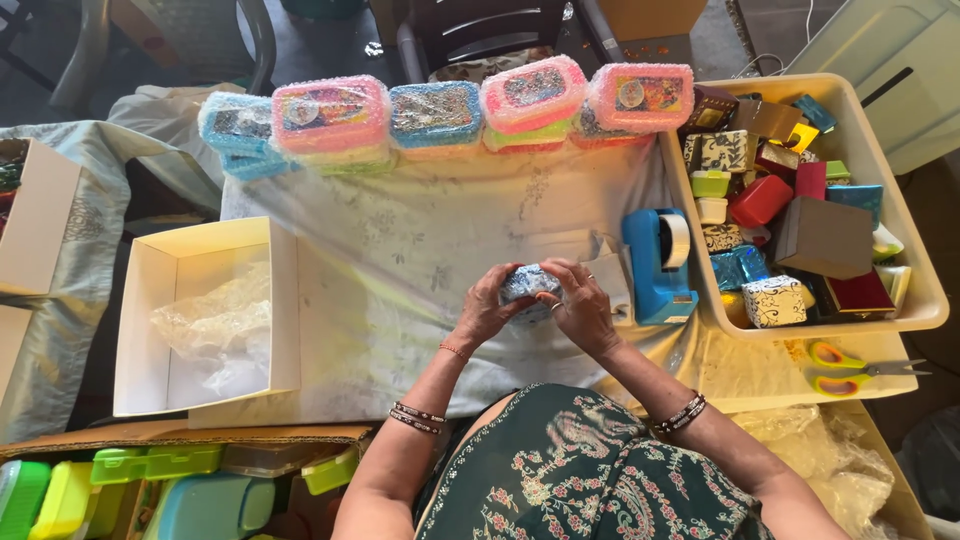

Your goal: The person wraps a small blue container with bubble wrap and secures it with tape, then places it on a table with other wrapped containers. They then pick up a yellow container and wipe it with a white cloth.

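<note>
Small box (527, 287) wrapped in shiny blue-silver film, held up over the middle of the bench (400, 270), just in front of the body. Clasped from both sides: left hand (484, 308) curled around its left end, fingers on top and thumb beneath; right hand (583, 306) gripping its right end, fingertips pressed along the top edge. Both hands closed on the box, touching or nearly touching each other over it. Bangles on both wrists.

Pale flowered cloth (430, 210) covering the bench. Just right of the hands, a blue tape dispenser (657, 265) standing on the cloth, roll of tape on top. Between dispenser and right hand, a bit of crumpled white paper (607, 262). Farther right, a cream plastic tub (905, 225) filled with little boxes in red, green, brown, teal and patterned white. Below the tub, near the bench edge, scissors (848, 368) with orange and green handles lying flat.

Along the far edge of the bench, a row of wrapped lunch boxes (440, 115) in pink and blue, stacked and leaning together. To the left, well apart from the hands, an open white cardboard box (165, 290) with crumpled clear plastic inside. At lower left, a carton (130, 470) of green, yellow and blue plastic containers. At lower right, more crumpled clear plastic (835, 455).
</note>
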